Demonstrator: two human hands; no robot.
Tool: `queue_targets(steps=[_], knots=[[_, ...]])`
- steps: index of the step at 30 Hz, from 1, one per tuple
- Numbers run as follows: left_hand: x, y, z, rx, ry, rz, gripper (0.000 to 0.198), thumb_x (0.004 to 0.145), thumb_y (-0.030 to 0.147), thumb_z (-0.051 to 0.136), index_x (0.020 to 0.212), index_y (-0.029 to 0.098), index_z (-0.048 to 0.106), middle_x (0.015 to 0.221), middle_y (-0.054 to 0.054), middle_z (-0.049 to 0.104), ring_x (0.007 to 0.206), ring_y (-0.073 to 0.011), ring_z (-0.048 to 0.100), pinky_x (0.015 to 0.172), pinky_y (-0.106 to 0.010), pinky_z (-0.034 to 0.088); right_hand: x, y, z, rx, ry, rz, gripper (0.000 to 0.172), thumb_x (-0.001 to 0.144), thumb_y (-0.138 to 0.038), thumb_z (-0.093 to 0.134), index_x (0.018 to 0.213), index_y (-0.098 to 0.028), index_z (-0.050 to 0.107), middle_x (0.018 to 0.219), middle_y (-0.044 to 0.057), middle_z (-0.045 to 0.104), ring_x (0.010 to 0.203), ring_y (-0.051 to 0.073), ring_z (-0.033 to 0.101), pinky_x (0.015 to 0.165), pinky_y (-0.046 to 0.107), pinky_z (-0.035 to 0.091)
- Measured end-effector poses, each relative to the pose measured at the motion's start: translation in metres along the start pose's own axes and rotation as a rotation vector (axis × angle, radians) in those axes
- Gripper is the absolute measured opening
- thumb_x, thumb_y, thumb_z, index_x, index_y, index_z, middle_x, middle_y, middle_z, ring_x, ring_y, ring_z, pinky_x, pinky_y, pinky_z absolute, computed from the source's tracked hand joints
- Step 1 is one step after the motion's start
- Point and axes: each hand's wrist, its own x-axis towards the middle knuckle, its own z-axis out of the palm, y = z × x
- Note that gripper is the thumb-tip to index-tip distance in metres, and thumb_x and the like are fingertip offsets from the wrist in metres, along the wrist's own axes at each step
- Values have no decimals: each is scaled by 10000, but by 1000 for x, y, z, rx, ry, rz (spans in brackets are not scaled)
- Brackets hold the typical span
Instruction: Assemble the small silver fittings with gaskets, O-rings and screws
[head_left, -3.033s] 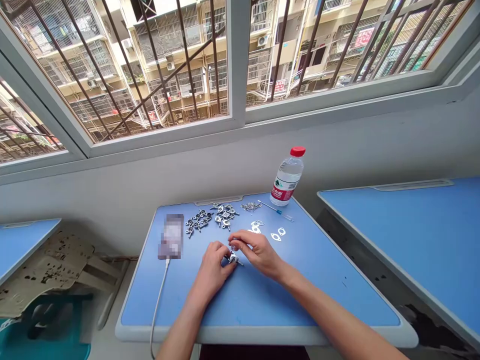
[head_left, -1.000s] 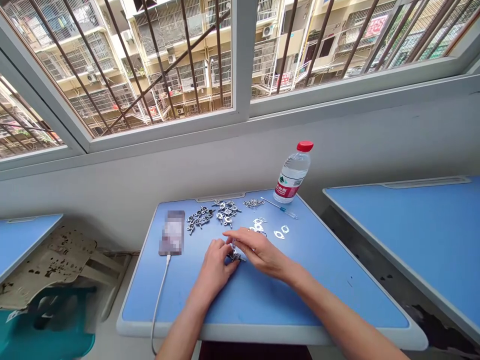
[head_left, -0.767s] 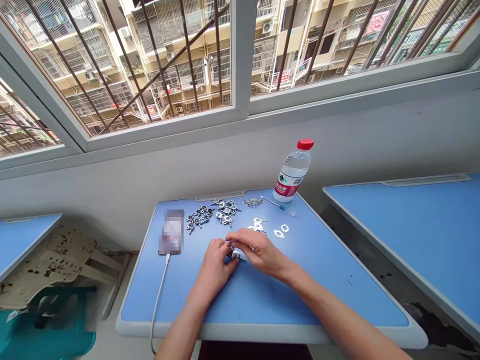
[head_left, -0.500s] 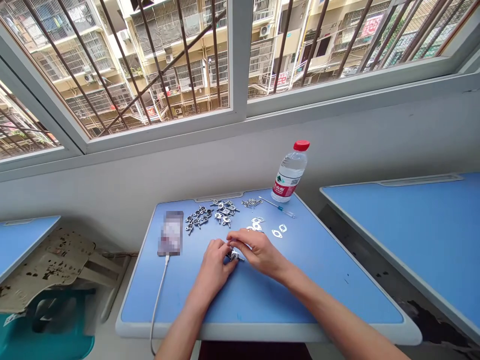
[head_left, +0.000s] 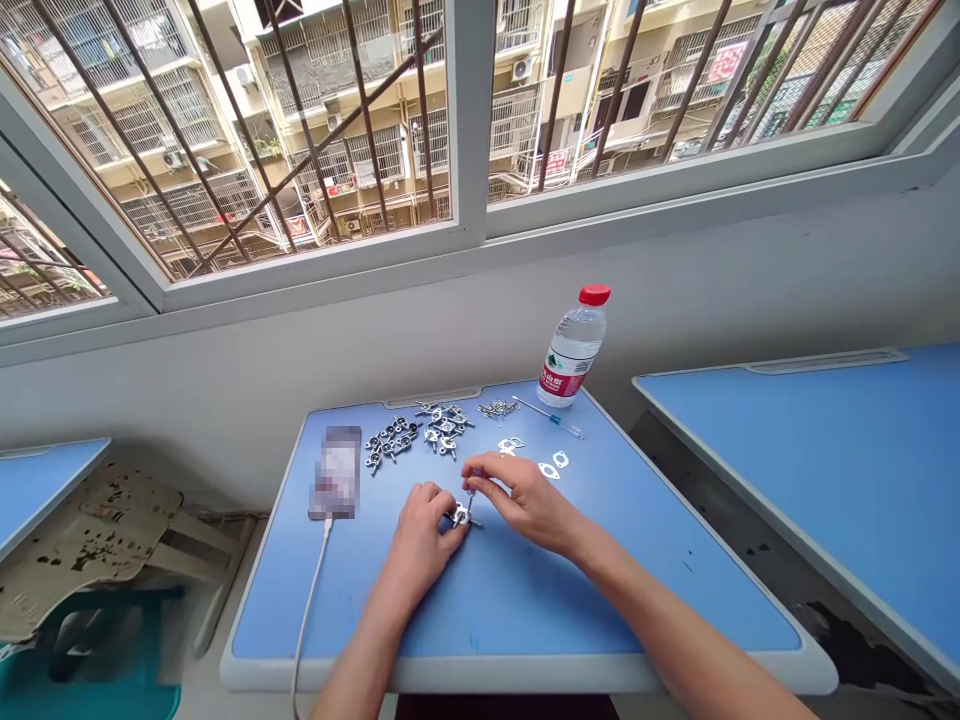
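Note:
My left hand (head_left: 421, 530) rests on the blue desk (head_left: 525, 590) and pinches a small metal fitting (head_left: 460, 516) at its fingertips. My right hand (head_left: 517, 497) hovers just right of it, with thumb and forefinger pinched on a thin small part standing over the fitting; what that part is I cannot make out. Behind my hands lie a pile of similar metal fittings (head_left: 409, 435), a small heap of screws (head_left: 499, 408) and a few flat metal plates (head_left: 551, 466).
A phone (head_left: 334, 471) with a white cable (head_left: 307, 610) lies at the desk's left. A water bottle with a red cap (head_left: 571, 348) stands at the back right, a thin screwdriver (head_left: 553, 419) beside it. Another blue desk (head_left: 825, 460) stands to the right, and a worn chair (head_left: 90, 550) to the left.
My hands stay at the same spot on the desk, working the fitting. My right fingers have lifted slightly above it. The camera has shifted a little.

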Motion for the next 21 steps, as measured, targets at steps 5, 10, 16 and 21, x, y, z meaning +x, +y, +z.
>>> queue_targets(steps=[5, 10, 16, 21], knots=[[0, 1, -1, 2, -8, -3, 120, 824, 140, 591, 753, 221, 537, 867, -22, 573, 873, -215, 515, 767, -329, 443, 0, 0, 0, -17, -9, -12, 165, 949, -191, 446, 887, -217, 598, 785, 30, 692, 712, 170, 621, 684, 305, 492], [-1, 1, -1, 0, -14, -8, 122, 826, 135, 589, 759, 223, 537, 873, -20, 573, 877, -215, 514, 767, -328, 441, 1, -4, -5, -42, -73, -53, 206, 974, -199, 415, 924, -212, 614, 792, 46, 692, 723, 177, 621, 675, 311, 494], [0, 1, -1, 16, -29, -19, 123, 824, 131, 604, 771, 221, 539, 888, -23, 578, 891, -220, 518, 769, -328, 441, 0, -5, -13, 11, -181, -42, 233, 980, -159, 404, 977, -230, 626, 892, 30, 707, 834, 165, 632, 761, 298, 489], [0, -3, 4, 37, -11, 2, 145, 838, 127, 580, 746, 215, 512, 879, -30, 569, 877, -218, 511, 765, -334, 439, 0, -1, -7, -50, -107, -59, 236, 989, -204, 414, 909, -220, 635, 791, 30, 699, 733, 168, 617, 668, 289, 475]])
